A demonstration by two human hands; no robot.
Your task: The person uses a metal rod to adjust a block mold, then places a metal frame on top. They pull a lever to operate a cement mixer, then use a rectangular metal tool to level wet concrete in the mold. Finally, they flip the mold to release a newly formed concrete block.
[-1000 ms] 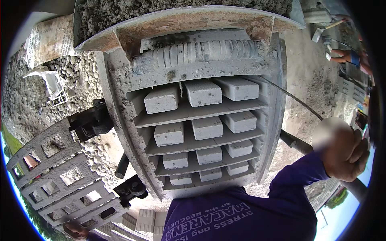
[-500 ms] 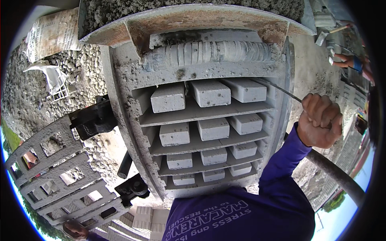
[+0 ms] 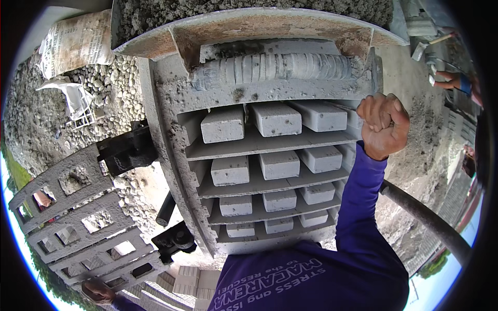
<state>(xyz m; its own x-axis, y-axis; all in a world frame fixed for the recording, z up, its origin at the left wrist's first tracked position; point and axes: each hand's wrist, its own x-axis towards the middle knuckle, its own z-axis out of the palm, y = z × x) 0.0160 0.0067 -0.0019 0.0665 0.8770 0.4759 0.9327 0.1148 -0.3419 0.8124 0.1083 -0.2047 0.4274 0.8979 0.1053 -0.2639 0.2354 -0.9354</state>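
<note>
Dusty ground (image 3: pixel 410 78) right of frame edge (image 3: pixel 377 75); right hand (image 3: pixel 384 126) clenched round thin rod (image 3: pixel 343 107); left hand (image 3: pixel 98 291), grip unclear.

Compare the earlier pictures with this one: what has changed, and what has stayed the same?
The right hand, closed on a thin rod, has moved left and forward, nearer the mould; less rod shows between them. The left hand stays at the grid plate.
</note>
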